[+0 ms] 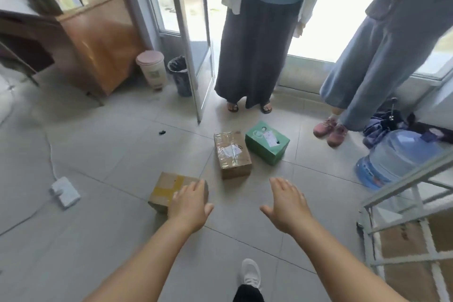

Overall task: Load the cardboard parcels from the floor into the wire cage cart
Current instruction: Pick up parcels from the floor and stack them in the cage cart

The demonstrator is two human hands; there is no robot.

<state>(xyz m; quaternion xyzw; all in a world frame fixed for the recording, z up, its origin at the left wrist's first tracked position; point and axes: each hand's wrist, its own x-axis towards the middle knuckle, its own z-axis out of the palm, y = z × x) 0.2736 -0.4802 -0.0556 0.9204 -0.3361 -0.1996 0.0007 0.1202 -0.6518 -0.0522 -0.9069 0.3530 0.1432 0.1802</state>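
Note:
Three parcels lie on the tiled floor ahead of me. A small brown box with yellow tape (pixel 166 187) is nearest, at centre left. A taped brown box with a white label (pixel 231 154) lies beyond it, and a green box (pixel 267 142) sits to its right. My left hand (pixel 190 203) is stretched out flat, fingers straight, in front of the yellow-taped box's right end and holds nothing. My right hand (pixel 288 203) is held out open over bare floor, below the labelled box. The wire cage cart (pixel 402 223) stands at the right edge with brown cardboard inside.
Two people stand beyond the parcels by the glass doors. A blue water jug (pixel 394 157) lies beside the cart. A white power strip (pixel 65 191) and its cable lie on the floor at left. Two bins (pixel 153 68) stand by a wooden desk (pixel 98 39).

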